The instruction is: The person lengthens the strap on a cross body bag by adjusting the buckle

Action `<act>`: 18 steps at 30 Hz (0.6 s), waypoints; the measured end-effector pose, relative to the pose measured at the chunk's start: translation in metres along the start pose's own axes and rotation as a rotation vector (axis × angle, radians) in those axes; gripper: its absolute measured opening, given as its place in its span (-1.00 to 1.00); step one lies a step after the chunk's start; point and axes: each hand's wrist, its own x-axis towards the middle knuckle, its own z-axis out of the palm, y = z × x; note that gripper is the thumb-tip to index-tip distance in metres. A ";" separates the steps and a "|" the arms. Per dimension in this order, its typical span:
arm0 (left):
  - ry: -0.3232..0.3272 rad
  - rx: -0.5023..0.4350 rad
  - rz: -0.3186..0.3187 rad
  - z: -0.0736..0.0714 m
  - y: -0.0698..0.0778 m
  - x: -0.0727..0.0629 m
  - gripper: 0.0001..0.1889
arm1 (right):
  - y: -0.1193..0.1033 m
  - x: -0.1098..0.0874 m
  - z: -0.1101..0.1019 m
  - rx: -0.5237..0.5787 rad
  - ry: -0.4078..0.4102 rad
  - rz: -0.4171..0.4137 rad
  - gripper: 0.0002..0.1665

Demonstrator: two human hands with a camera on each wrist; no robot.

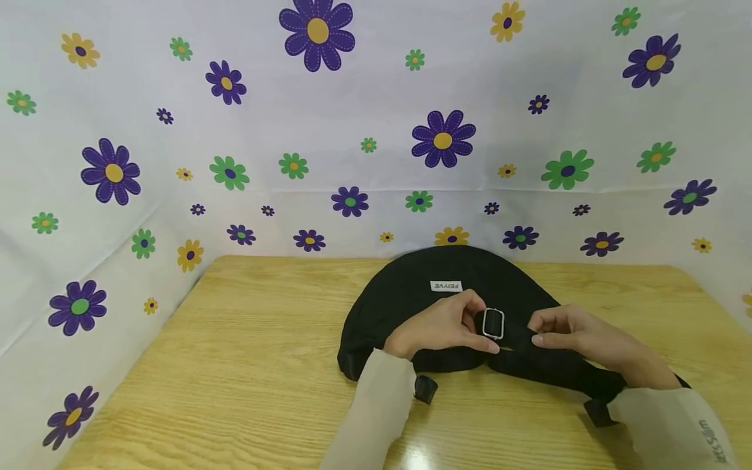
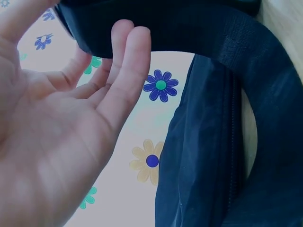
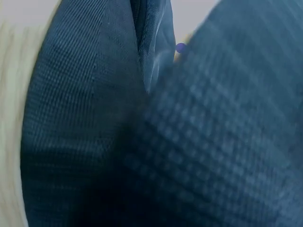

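A black half-moon shoulder bag (image 1: 405,294) lies on the table, its white label (image 1: 446,286) upside down to me. My left hand (image 1: 440,324) grips the bag's wide black strap beside a silver rectangular buckle (image 1: 493,324). In the left wrist view, the fingertips of that hand (image 2: 71,118) lie against the strap (image 2: 189,28), which bends down to the right. To the right of the buckle, my right hand (image 1: 578,333) pinches the strap with curled fingers and thumb. Blurred strap cloth (image 3: 222,137) fills most of the right wrist view and hides that hand.
A light wood table (image 1: 264,339) carries the bag near its back edge. Behind it hangs a white flower-print cloth (image 1: 376,98). Short black strap pieces (image 1: 425,389) show below the left forearm and by the right sleeve (image 1: 670,418).
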 end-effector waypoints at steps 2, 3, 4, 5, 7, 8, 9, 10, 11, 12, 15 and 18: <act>0.001 0.007 -0.005 0.001 0.000 0.000 -0.59 | 0.001 -0.001 0.000 0.014 -0.015 -0.012 -0.76; 0.004 0.015 -0.003 0.002 -0.001 0.000 -0.60 | 0.002 -0.001 0.000 0.024 -0.020 -0.005 -0.76; 0.008 0.028 0.001 0.002 -0.001 0.000 -0.60 | 0.002 -0.001 0.001 0.034 -0.026 0.004 -0.77; 0.011 0.040 0.005 0.002 -0.001 0.000 -0.60 | 0.002 -0.002 0.000 0.047 -0.032 0.015 -0.78; 0.014 0.059 0.014 0.002 -0.002 0.000 -0.59 | 0.002 -0.002 0.000 0.089 -0.049 0.035 -0.81; 0.013 0.063 0.019 0.002 -0.003 0.000 -0.57 | 0.002 -0.002 0.000 0.118 -0.060 0.045 -0.82; 0.010 0.062 0.025 0.002 -0.004 0.001 -0.55 | 0.002 -0.002 0.000 0.144 -0.071 0.051 -0.82; 0.006 0.067 0.029 0.002 -0.004 0.001 -0.54 | 0.002 -0.002 0.000 0.168 -0.079 0.057 -0.82; 0.001 0.072 0.035 0.002 -0.004 0.001 -0.52 | 0.002 -0.002 0.000 0.186 -0.084 0.064 -0.81; -0.004 0.076 0.039 0.002 -0.004 0.001 -0.52 | 0.002 -0.001 0.000 0.197 -0.086 0.070 -0.80; -0.014 0.093 0.054 0.001 -0.003 0.001 -0.53 | 0.002 -0.001 0.000 0.181 -0.064 0.096 -0.77; -0.009 0.099 0.064 0.000 -0.003 0.001 -0.56 | 0.003 0.000 0.000 0.124 -0.021 0.120 -0.75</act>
